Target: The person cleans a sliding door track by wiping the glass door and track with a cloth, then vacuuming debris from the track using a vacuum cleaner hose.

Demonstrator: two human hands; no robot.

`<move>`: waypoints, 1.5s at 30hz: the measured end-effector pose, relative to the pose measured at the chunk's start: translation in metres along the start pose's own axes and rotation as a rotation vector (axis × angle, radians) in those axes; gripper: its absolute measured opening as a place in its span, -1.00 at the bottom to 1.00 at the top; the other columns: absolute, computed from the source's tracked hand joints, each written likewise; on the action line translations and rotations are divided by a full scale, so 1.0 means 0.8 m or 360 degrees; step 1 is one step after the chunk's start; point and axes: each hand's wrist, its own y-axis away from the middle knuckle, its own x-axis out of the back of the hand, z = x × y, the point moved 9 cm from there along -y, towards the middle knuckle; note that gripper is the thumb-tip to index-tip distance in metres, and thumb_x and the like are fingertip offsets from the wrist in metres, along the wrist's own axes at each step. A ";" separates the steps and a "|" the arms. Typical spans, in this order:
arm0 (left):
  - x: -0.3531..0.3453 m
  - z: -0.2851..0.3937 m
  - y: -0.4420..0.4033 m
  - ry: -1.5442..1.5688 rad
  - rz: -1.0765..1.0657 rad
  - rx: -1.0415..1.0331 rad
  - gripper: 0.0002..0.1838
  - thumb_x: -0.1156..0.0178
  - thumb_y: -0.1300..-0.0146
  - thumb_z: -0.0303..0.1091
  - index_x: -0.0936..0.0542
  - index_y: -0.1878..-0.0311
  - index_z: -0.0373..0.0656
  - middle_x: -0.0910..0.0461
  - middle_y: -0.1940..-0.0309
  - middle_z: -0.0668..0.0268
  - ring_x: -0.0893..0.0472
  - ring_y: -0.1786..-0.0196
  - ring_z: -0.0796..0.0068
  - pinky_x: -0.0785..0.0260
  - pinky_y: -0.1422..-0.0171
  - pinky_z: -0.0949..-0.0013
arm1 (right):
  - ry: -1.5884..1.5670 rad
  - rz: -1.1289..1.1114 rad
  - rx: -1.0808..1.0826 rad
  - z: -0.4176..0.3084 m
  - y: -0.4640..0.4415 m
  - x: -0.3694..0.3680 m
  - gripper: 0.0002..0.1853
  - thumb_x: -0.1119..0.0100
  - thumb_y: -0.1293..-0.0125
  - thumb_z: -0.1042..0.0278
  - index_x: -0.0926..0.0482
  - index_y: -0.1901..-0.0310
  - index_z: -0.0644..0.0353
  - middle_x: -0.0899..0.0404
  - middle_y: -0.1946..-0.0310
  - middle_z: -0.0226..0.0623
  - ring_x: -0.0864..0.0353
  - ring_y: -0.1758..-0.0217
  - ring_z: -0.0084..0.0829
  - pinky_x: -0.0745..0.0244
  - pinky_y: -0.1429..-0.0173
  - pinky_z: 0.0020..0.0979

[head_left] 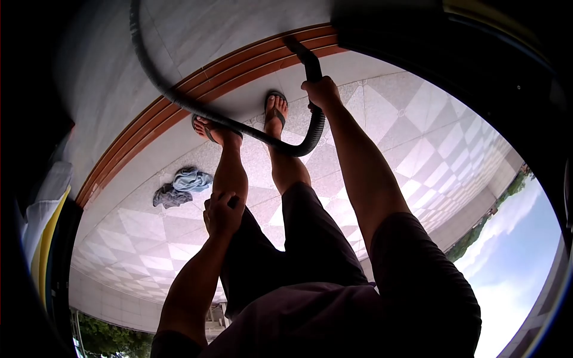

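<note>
My right hand (322,94) is closed around the black handle of a vacuum cleaner hose (314,128). Its nozzle (293,45) rests on the reddish-brown sliding door track (221,68). From my grip the ribbed hose bends down, crosses in front of my shins and runs off to the upper left. At my left knee, my left hand (224,215) has its fingers curled. A small dark patch shows at that hand; whether it is an object or a shadow is unclear.
Two crumpled cloths, a blue one (192,179) and a dark grey one (171,196), lie on the tiled floor (140,224) left of my legs. My sandalled feet (276,107) stand by the track. Beyond it is a smooth grey floor (185,36). A yellow and white fabric (51,232) hangs at far left.
</note>
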 end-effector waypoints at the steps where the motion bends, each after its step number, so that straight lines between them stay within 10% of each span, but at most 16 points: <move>1: -0.001 0.000 0.001 -0.0001 -0.0007 -0.0004 -0.54 -0.39 -0.23 0.08 -0.78 -0.06 -0.02 -0.61 -0.21 0.23 -0.55 -0.27 0.04 -0.44 -0.39 0.03 | 0.0134 -0.0085 -0.0005 -0.010 0.013 0.002 -0.58 -0.32 -0.20 0.11 -0.66 0.12 0.38 -0.78 0.39 -0.05 -0.82 0.41 -0.19 -0.73 0.19 -0.17; 6: 0.004 -0.003 0.003 0.0021 -0.0020 0.0038 -0.55 -0.39 -0.24 0.07 -0.78 -0.06 -0.02 -0.61 -0.22 0.24 -0.55 -0.27 0.05 -0.43 -0.40 0.03 | 0.0255 0.0294 -0.0120 0.017 -0.028 0.049 -0.36 -0.28 -0.20 0.01 -0.51 -0.19 0.35 -0.75 -0.01 0.08 -0.78 -0.10 -0.03 -0.65 -0.22 -0.06; 14: 0.007 -0.008 0.003 0.0053 -0.0026 0.0031 -0.56 -0.41 -0.24 0.05 -0.78 -0.06 0.00 -0.60 -0.22 0.25 -0.54 -0.28 0.06 -0.42 -0.41 0.04 | 0.0539 0.0638 -0.0021 -0.036 -0.026 0.110 -0.36 -0.27 -0.25 0.00 -0.46 -0.23 0.30 -0.71 -0.14 0.08 -0.72 -0.22 0.01 -0.59 -0.33 -0.04; 18: 0.009 -0.012 0.005 0.0080 -0.0007 0.0021 -0.56 -0.41 -0.23 0.05 -0.78 -0.07 0.01 -0.60 -0.22 0.25 -0.53 -0.28 0.05 -0.42 -0.41 0.03 | 0.0553 0.0815 0.0095 -0.013 -0.095 0.115 -0.57 -0.34 -0.19 0.04 -0.66 0.11 0.26 -0.75 0.46 -0.21 -0.78 0.47 -0.28 -0.71 0.25 -0.19; 26: 0.010 -0.016 0.009 0.0138 0.0012 0.0041 -0.56 -0.40 -0.23 0.04 -0.78 -0.07 0.01 -0.61 -0.20 0.25 -0.53 -0.29 0.04 -0.41 -0.41 0.00 | 0.0181 0.0465 0.0000 0.006 -0.067 0.103 -0.59 -0.41 -0.18 0.14 -0.65 0.25 0.44 -0.70 0.51 -0.12 -0.70 0.63 -0.23 -0.67 0.48 -0.17; 30: 0.005 -0.016 0.011 0.0162 -0.0007 0.0054 -0.58 -0.40 -0.23 0.03 -0.78 -0.07 0.04 -0.58 -0.24 0.25 -0.52 -0.31 0.05 -0.41 -0.42 -0.01 | 0.0669 0.0504 0.0235 -0.009 -0.049 0.047 -0.45 -0.38 -0.16 0.09 -0.55 -0.02 0.41 -0.75 0.38 -0.03 -0.80 0.43 -0.15 -0.73 0.23 -0.13; 31: 0.003 -0.015 0.011 0.0153 -0.0014 0.0058 -0.58 -0.39 -0.23 0.03 -0.77 -0.07 0.04 -0.58 -0.25 0.26 -0.51 -0.32 0.05 -0.41 -0.42 -0.02 | 0.0704 0.0240 0.0111 -0.034 -0.004 0.025 -0.33 -0.28 -0.20 0.07 -0.40 -0.24 0.37 -0.71 -0.05 0.20 -0.75 -0.13 0.10 -0.63 -0.26 0.02; 45: -0.011 -0.019 0.016 0.0214 -0.0116 0.0168 -0.53 -0.33 -0.28 0.07 -0.75 -0.15 0.05 -0.51 -0.31 0.31 -0.44 -0.37 0.07 -0.29 -0.50 -0.04 | 0.1453 0.0010 0.1693 -0.208 0.112 -0.237 -0.69 -0.27 -0.32 0.36 -0.52 -0.08 0.13 -0.74 0.18 -0.06 -0.79 0.10 0.03 -0.72 0.04 0.02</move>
